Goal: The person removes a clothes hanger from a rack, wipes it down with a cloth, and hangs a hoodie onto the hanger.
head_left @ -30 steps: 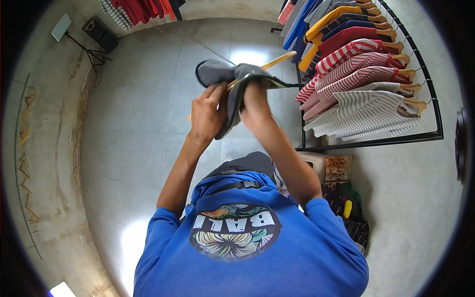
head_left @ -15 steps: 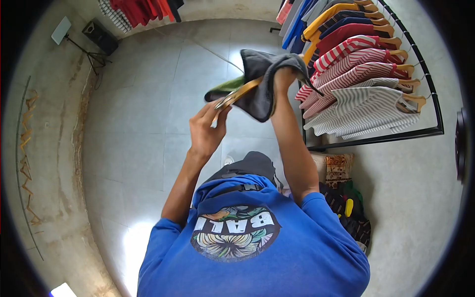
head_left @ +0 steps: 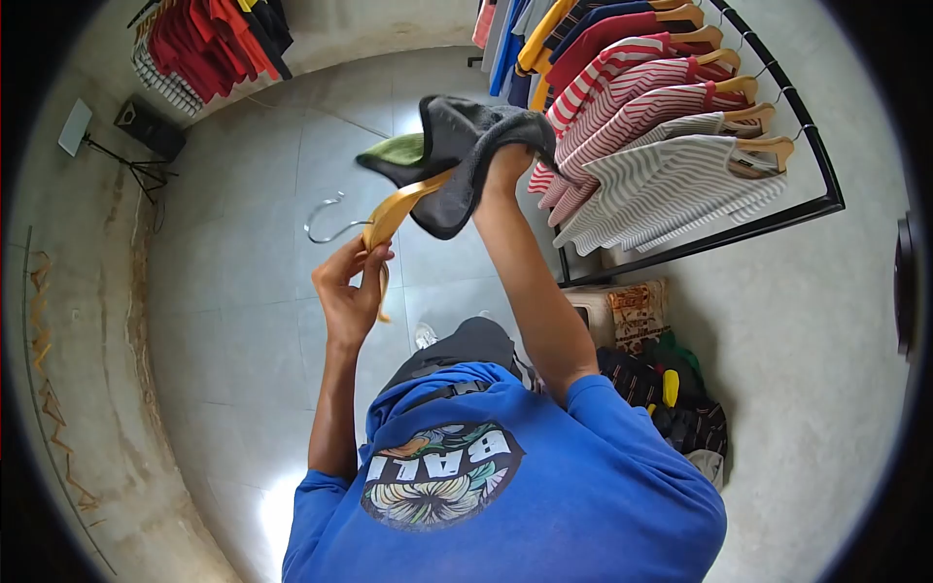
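Note:
A wooden clothes hanger (head_left: pixel 397 212) with a silver metal hook is pinched near its middle by my left hand (head_left: pixel 350 290). One of its arms runs up to the right into a dark grey cloth (head_left: pixel 452 199) with black edging and a green part (head_left: pixel 397 150). The other arm points down, below my fingers. My right hand (head_left: pixel 507 167) grips the cloth around the far end of the hanger; most of its fingers are hidden by the fabric.
At the right stands a black clothes rack (head_left: pixel 777 219) with several striped shirts (head_left: pixel 646 185) on wooden hangers. More clothes (head_left: pixel 199 53) hang at the upper left. A speaker (head_left: pixel 151 126) stands by the wall, and a pile of clothes (head_left: pixel 671 398) lies on the floor.
The hanger and cloth have shifted left in view. My left hand has moved lower and left along with the hanger, whose hook now shows clearly. The right hand still grips the cloth.

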`<act>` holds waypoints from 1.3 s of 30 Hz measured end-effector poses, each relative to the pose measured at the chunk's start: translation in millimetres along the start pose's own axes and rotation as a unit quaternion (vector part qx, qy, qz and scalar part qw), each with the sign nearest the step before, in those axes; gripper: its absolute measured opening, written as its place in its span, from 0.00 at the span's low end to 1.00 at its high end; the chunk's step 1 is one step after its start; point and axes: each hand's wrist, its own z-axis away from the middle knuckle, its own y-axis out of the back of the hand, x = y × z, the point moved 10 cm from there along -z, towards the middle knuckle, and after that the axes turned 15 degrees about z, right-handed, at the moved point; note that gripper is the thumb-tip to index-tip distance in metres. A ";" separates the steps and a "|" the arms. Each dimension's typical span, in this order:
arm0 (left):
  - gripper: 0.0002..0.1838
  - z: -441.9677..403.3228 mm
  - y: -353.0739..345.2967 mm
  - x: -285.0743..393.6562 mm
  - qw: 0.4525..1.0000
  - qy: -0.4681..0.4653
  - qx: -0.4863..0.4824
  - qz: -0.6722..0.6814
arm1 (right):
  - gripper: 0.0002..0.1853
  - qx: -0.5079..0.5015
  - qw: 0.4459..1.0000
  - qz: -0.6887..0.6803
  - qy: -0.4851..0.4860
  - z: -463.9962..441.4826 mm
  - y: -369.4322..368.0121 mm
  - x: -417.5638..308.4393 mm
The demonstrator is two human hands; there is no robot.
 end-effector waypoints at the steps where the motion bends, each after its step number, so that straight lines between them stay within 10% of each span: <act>1: 0.11 1.0 -6.2 -13.6 0.996 0.050 -0.007 0.068 | 0.15 -0.020 0.998 -0.059 -0.013 -7.3 4.5 1.0; 6: 0.13 0.9 -51.7 -26.6 0.966 0.137 -0.041 0.217 | 0.17 -0.247 0.938 -0.233 -0.068 -4.7 -20.4 -58.3; 15: 0.14 -15.8 -78.7 -30.5 0.955 0.174 -0.009 0.239 | 0.20 -0.042 0.991 -0.076 -0.097 -19.9 5.9 -9.2; 19: 0.14 -2.9 -83.0 -23.6 0.966 0.181 0.033 0.180 | 0.20 -0.524 0.808 -0.268 -0.042 3.3 -77.6 -96.3; 22: 0.13 0.4 -66.5 -36.5 0.959 0.173 0.101 0.200 | 0.23 -0.162 0.972 -0.154 -0.067 -18.5 -36.1 -47.5; 27: 0.13 6.6 -76.2 -24.4 0.955 0.176 0.126 0.205 | 0.22 -0.234 0.929 -0.213 -0.190 -25.1 -49.5 -48.8; 34: 0.13 1.5 -64.4 -1.3 0.979 0.115 0.142 0.095 | 0.26 -0.161 0.978 -0.020 -0.133 -74.5 -4.0 -46.1; 39: 0.13 -9.9 -26.3 25.0 0.976 0.072 0.200 0.055 | 0.26 -0.354 0.932 0.070 -0.031 -85.3 -32.7 -63.0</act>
